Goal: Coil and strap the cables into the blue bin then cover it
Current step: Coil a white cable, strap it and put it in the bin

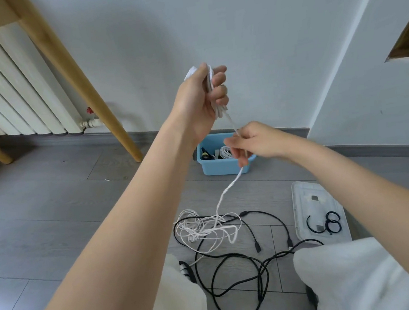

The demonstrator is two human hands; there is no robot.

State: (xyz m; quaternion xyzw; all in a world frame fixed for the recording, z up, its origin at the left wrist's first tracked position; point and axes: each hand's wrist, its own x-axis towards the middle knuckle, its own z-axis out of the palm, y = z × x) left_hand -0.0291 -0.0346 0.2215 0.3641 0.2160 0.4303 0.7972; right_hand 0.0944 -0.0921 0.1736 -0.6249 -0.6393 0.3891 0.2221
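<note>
Left hand (201, 102) grips coiled white cable (224, 198); right hand (252, 142) pinches it.

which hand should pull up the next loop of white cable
Right. The right hand already pinches the white cable just below the coil, while the left hand is full, its grip holding the wound loops.
</note>
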